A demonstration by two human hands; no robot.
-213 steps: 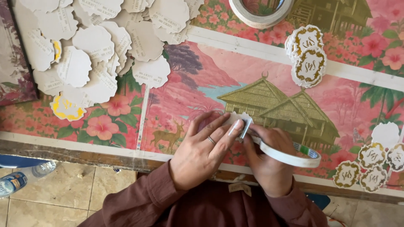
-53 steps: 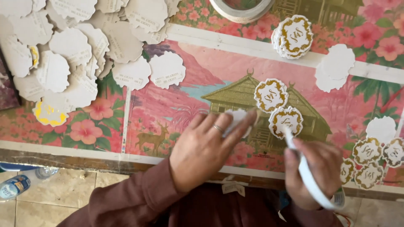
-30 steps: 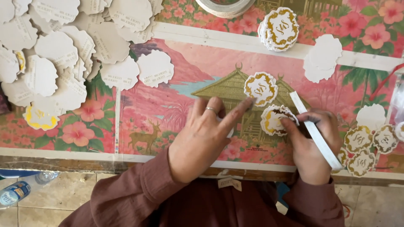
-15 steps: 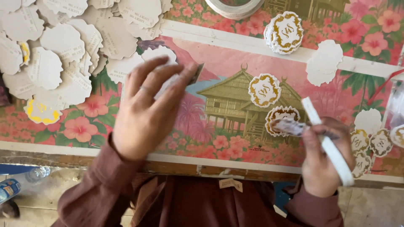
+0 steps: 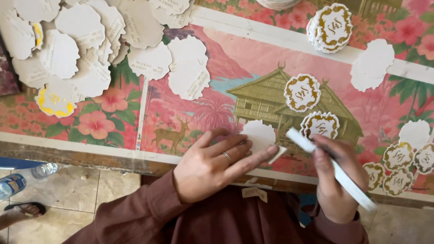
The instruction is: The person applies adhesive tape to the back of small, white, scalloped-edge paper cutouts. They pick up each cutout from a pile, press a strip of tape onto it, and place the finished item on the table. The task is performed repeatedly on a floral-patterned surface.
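Observation:
My left hand [image 5: 212, 162] presses a blank white scalloped paper cutout [image 5: 258, 134] flat on the table near the front edge, fingers laid over its lower part. A small strip of tape [image 5: 276, 154] pokes out by my fingertips. My right hand [image 5: 337, 178] holds a white roll of double-sided tape [image 5: 334, 169], seen edge-on, just right of that cutout. Two gold-printed scalloped labels [image 5: 302, 92] [image 5: 321, 124] lie face up just beyond my hands.
A heap of blank white cutouts [image 5: 90, 49] covers the far left of the pictured tablecloth [image 5: 181, 122]. A stack of gold labels [image 5: 330, 27] stands at the back, more gold labels [image 5: 398, 167] at the right edge. A plastic bottle [image 5: 18, 180] lies on the tiled floor.
My left hand reached to the pile at the left, then came back with a blank cutout and set it down at the front. The right hand stayed put with the tape roll.

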